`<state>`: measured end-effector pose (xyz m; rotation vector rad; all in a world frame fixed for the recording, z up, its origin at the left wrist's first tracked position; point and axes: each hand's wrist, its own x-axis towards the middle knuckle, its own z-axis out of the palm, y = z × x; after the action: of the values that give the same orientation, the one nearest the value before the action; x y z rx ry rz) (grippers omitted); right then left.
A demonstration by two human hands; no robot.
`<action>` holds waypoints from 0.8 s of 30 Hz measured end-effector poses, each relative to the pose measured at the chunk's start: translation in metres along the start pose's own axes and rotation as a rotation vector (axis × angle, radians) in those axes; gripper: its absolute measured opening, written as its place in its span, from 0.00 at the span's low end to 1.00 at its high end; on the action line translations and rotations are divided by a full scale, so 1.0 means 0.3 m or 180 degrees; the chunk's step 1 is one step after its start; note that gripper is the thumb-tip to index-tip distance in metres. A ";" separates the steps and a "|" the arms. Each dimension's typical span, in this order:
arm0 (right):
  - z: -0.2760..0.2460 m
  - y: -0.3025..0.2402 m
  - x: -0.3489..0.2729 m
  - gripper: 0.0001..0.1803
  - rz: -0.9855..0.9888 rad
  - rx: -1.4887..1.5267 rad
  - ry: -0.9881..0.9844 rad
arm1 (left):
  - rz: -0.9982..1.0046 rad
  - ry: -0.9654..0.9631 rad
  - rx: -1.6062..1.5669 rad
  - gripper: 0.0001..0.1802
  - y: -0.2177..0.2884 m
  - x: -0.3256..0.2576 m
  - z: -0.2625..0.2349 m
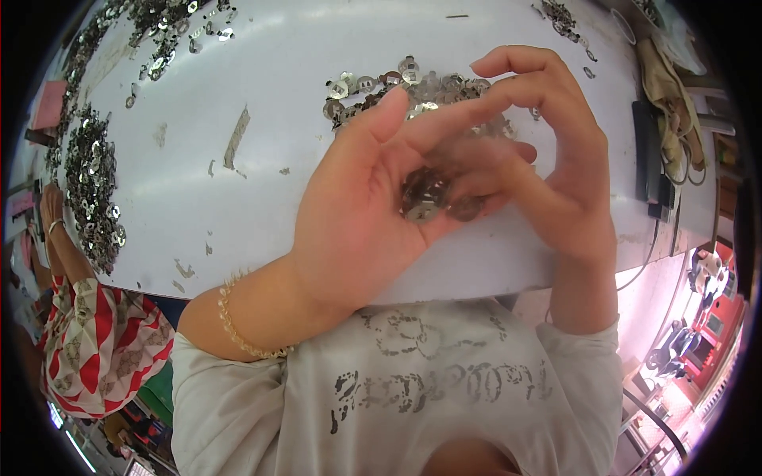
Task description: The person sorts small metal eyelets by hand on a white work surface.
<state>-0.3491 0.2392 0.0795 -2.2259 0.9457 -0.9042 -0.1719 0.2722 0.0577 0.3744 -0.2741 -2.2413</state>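
Lying in the left hand, thumb and fingers apart, silvery round metal discs seem light, stiff, rim-pinchable; the right hand blurs, grip unclear.

Metal discs are showing silver and near-black. Counter is reading pale grey-white. Shirt, 6 o'clock, is carrying broken grey print on off-white. Garment, 8 o'clock, is running red-and-white patterning with beige. Box, 10 o'clock, is showing pink.

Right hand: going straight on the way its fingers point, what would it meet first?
Likely the small, round, silvery metal pieces in the left hand, though blur and depth leave any remaining gap unclear.
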 end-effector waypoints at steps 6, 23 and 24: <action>0.004 -0.010 -0.003 0.18 -0.0340 -0.0385 -0.0430 | -0.0145 0.0095 0.0457 0.44 -0.006 -0.003 0.020; 0.004 -0.021 -0.014 0.15 0.0336 -0.0303 -0.0380 | -0.0324 0.0125 -0.0091 0.43 -0.007 0.000 0.004; 0.000 -0.015 -0.013 0.14 0.0231 -0.0411 -0.0381 | -0.0323 0.0090 -0.0102 0.43 -0.007 0.000 0.005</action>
<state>-0.3494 0.2448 0.0813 -2.3084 1.0475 -0.6869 -0.1738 0.2737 0.0584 0.4109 -0.2082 -2.3350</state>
